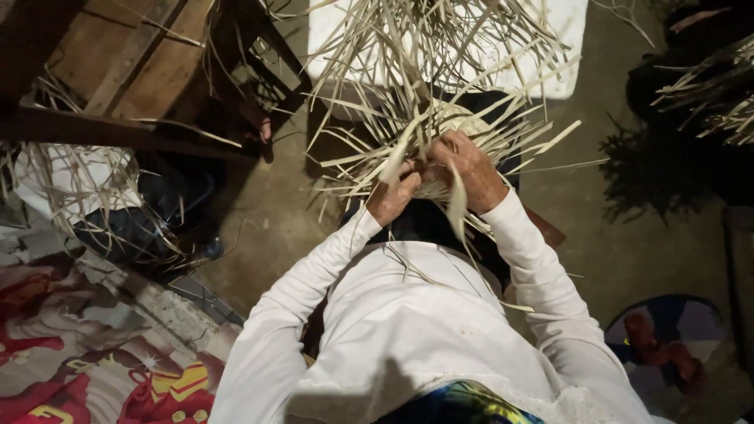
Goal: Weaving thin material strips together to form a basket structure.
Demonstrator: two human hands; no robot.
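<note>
Head view: both hands, left hand (pixel 393 196) and right hand (pixel 470 169), gripping pale straw strips (pixel 424 94).

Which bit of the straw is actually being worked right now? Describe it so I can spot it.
Start at the white block at the top; pale strips fan out below it. They converge into a woven bundle above the left hand and right hand. Unlike the loose strips, it is tightly interlaced.

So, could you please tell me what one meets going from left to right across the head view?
Red patterned cloth → dark wooden frame → left hand → right hand, both in the pale woven strips → dark heap with strips.
</note>
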